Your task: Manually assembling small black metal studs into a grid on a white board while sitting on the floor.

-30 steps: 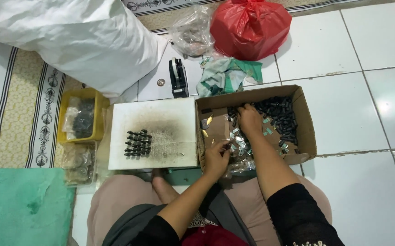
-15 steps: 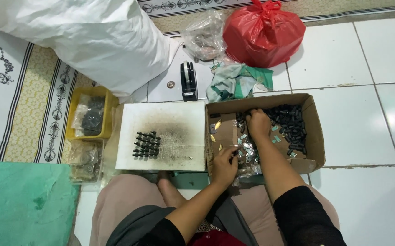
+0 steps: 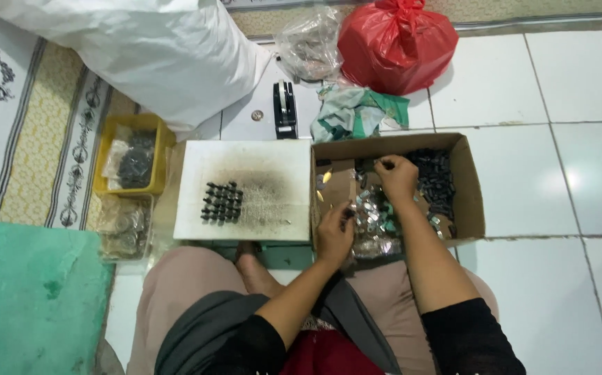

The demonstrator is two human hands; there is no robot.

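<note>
Both hands inside cardboard box [image 3: 467, 173]: left hand [image 3: 333, 232] pinching small dark piece [image 3: 348, 214] above silvery bits [image 3: 374, 221]; right hand [image 3: 396, 177] fingertips closed on something among black parts [image 3: 436, 180], contents unclear.

Before you sits an open brown cardboard box [image 3: 469, 182]; beyond it a knotted red plastic bag [image 3: 396, 46], a clear bag [image 3: 309, 43] beside it

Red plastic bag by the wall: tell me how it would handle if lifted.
The red plastic bag looks knotted at the top, so it probably lifts by the knot. Its bulging, rounded shape suggests soft, floppy sides that would sag. Its thin, glossy film may be slippery.
</note>
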